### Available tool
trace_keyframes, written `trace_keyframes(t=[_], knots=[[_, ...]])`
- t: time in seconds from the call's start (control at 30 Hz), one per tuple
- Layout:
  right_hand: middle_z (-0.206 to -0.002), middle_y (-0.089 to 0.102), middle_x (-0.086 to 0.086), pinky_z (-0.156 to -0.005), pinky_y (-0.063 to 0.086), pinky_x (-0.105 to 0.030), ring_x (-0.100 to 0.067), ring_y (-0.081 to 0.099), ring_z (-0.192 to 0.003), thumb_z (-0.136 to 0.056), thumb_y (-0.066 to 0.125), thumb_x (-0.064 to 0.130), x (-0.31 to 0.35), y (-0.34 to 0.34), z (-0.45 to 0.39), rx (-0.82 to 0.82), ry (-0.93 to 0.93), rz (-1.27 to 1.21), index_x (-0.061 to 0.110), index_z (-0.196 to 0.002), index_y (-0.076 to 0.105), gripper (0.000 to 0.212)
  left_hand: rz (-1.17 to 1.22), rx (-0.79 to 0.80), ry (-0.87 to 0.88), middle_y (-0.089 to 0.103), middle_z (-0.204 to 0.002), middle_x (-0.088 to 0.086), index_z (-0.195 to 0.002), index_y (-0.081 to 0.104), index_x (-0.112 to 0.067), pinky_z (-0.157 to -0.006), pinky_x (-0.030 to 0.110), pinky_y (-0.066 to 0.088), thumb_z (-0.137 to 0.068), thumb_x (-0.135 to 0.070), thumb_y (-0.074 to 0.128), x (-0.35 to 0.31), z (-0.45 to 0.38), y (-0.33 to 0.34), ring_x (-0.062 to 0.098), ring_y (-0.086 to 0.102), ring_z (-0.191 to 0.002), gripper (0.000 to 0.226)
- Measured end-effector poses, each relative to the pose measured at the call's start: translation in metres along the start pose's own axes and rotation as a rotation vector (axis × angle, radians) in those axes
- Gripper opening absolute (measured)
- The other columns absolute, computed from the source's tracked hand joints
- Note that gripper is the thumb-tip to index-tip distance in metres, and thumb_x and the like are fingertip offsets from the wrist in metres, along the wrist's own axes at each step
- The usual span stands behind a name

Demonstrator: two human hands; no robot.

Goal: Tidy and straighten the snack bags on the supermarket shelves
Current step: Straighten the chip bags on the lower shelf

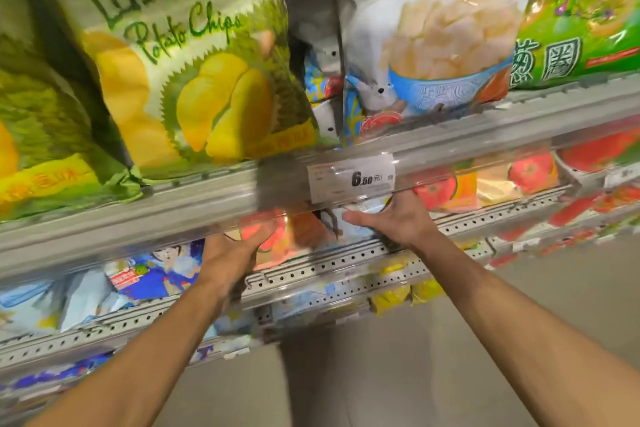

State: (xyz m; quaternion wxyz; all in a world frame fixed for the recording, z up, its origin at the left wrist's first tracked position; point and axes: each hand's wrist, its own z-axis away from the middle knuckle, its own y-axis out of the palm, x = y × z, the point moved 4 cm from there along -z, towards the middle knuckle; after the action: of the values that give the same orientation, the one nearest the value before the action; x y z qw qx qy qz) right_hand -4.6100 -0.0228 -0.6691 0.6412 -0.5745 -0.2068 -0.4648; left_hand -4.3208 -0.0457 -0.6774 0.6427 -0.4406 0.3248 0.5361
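Both my hands reach under the upper shelf rail (173, 208) into the second shelf. My left hand (230, 253) grips the left side of an orange-red tomato snack bag (294, 236). My right hand (394, 218) touches the bag's right side, thumb stretched left; its fingertips are hidden behind the rail. On the shelf above stand a green durian potato chips bag (187, 59) and a white shrimp flakes bag (440, 31).
A price tag reading 6.60 (351, 180) hangs on the upper rail just above my right hand. More tomato bags (519, 177) lie to the right, blue bags (152, 274) to the left, yellow bags (391, 298) lower down. Floor shows below.
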Motion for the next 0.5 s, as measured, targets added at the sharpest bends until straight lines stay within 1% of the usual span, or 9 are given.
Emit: trace_keyframes(t=[0.07, 0.1, 0.17, 0.2, 0.27, 0.33, 0.37, 0.43, 0.5], knots=[[-0.115, 0.071, -0.022, -0.089, 0.057, -0.053, -0.035, 0.069, -0.108, -0.051, 0.089, 0.066, 0.0, 0.001, 0.0, -0.005, 0.012, 0.006, -0.009, -0.112, 0.07, 0.099, -0.056, -0.029, -0.014, 0.038, -0.047, 0.004, -0.043, 0.041, -0.024, -0.05, 0.025, 0.03, -0.051, -0.057, 0.087, -0.004, 0.004, 0.0, 0.015, 0.028, -0.044, 0.057], [-0.106, 0.075, -0.021, -0.082, 0.06, -0.049, -0.035, 0.072, -0.1, -0.052, 0.09, 0.064, -0.001, 0.001, 0.0, -0.025, 0.016, 0.004, -0.011, -0.104, 0.071, 0.093, -0.066, -0.035, -0.022, 0.034, -0.043, 0.003, -0.036, 0.035, -0.024, -0.047, 0.024, 0.029, -0.048, -0.058, 0.087, -0.006, 0.006, 0.0, 0.016, 0.024, -0.039, 0.063], [-0.085, 0.075, -0.013, -0.067, 0.06, -0.039, -0.03, 0.071, -0.078, -0.052, 0.09, 0.064, -0.003, 0.0, 0.004, -0.081, 0.02, 0.006, -0.006, -0.084, 0.071, 0.079, -0.081, -0.041, -0.038, 0.032, -0.044, 0.003, -0.038, 0.035, -0.024, -0.05, 0.025, 0.03, -0.041, -0.06, 0.087, -0.009, 0.01, -0.002, 0.016, 0.023, -0.037, 0.064], [-0.089, 0.075, -0.013, -0.07, 0.06, -0.04, -0.028, 0.07, -0.081, -0.054, 0.09, 0.063, -0.003, 0.001, 0.006, -0.103, 0.016, -0.005, -0.002, -0.087, 0.071, 0.076, -0.087, -0.047, -0.049, 0.032, -0.046, 0.003, -0.042, 0.034, -0.023, -0.053, 0.027, 0.03, -0.038, -0.062, 0.087, -0.01, 0.011, -0.003, 0.017, 0.024, -0.038, 0.066], [-0.107, 0.074, -0.012, -0.088, 0.058, -0.043, -0.026, 0.068, -0.1, -0.059, 0.092, 0.057, 0.0, 0.005, 0.012, -0.13, -0.004, -0.055, 0.003, -0.109, 0.069, 0.077, -0.078, -0.051, -0.073, 0.031, -0.049, 0.003, -0.047, 0.034, -0.021, -0.058, 0.031, 0.032, -0.031, -0.062, 0.089, -0.01, 0.014, -0.005, 0.016, 0.024, -0.041, 0.07], [-0.118, 0.071, -0.007, -0.1, 0.052, -0.043, -0.026, 0.065, -0.113, -0.061, 0.093, 0.054, 0.006, 0.008, 0.018, -0.165, -0.034, -0.088, 0.007, -0.12, 0.066, 0.08, -0.049, -0.059, -0.077, 0.029, -0.053, 0.003, -0.051, 0.035, -0.021, -0.064, 0.036, 0.035, -0.025, -0.062, 0.091, -0.01, 0.012, -0.006, 0.018, 0.023, -0.05, 0.074], [-0.118, 0.071, -0.006, -0.101, 0.052, -0.042, -0.025, 0.064, -0.114, -0.061, 0.092, 0.054, 0.009, 0.007, 0.022, -0.19, -0.04, -0.094, 0.008, -0.12, 0.065, 0.08, -0.037, -0.06, -0.078, 0.028, -0.057, 0.003, -0.053, 0.035, -0.021, -0.067, 0.038, 0.036, -0.022, -0.063, 0.092, -0.009, 0.011, -0.007, 0.02, 0.024, -0.056, 0.077], [-0.11, 0.072, -0.005, -0.095, 0.054, -0.043, -0.025, 0.066, -0.106, -0.062, 0.091, 0.057, 0.013, 0.005, 0.029, -0.24, -0.052, -0.082, 0.01, -0.113, 0.067, 0.074, -0.024, -0.059, -0.086, 0.027, -0.061, 0.002, -0.057, 0.035, -0.022, -0.07, 0.039, 0.038, -0.019, -0.063, 0.093, -0.008, 0.011, -0.008, 0.026, 0.026, -0.066, 0.08], [-0.095, 0.071, -0.002, -0.081, 0.055, -0.041, -0.021, 0.067, -0.09, -0.062, 0.091, 0.057, 0.016, -0.001, 0.038, -0.292, -0.056, -0.054, 0.013, -0.101, 0.065, 0.064, -0.048, -0.079, -0.096, 0.03, -0.054, 0.0, -0.054, 0.036, -0.019, -0.075, 0.037, 0.042, -0.021, -0.063, 0.093, -0.006, 0.01, -0.01, 0.024, 0.029, -0.061, 0.078]])
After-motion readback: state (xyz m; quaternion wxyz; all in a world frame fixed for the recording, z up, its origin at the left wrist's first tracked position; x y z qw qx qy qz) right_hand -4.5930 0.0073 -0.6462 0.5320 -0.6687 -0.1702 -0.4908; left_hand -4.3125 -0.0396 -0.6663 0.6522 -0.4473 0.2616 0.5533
